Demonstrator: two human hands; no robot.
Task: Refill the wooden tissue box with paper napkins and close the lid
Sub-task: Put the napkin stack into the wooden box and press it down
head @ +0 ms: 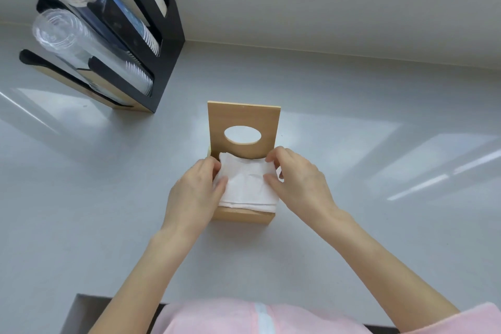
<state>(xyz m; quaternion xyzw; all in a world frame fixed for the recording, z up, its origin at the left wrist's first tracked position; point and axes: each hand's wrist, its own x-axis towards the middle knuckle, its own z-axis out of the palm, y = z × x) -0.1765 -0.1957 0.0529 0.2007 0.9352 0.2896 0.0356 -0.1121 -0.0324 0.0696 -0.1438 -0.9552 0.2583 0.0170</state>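
The small square box of pale wood (242,216) sits on the pale grey bench (352,144) straight in front of the person, its flat wooden lid with the oval hole (243,119) standing upright at the far edge, hinged back and well out of the way. A stack of white paper napkins (248,187) lies in the open top, sitting proud of the near wall rather than sunk below it. The left hand (193,192) grasps the stack's left edge, thumb on top and fingers curled down the side; the right hand (298,182) pinches the right edge, thumb on the top sheet and fingertips up at the far corner. To my eye the step in hand is seating the stack, and the way to do it well is to keep both sides level and press down evenly, so no corner rides over the wall. The top sheet looks a little rumpled near the right thumb; smoothing it flat toward the middle should help the lid close cleanly. Fingers need to slide out along the walls without dragging sheets up with them. Only once the napkins sit below the rim would I bring the lid down. The black cup rack with paper and clear plastic cups (113,35) stands well apart at the far left, so it should not interfere.
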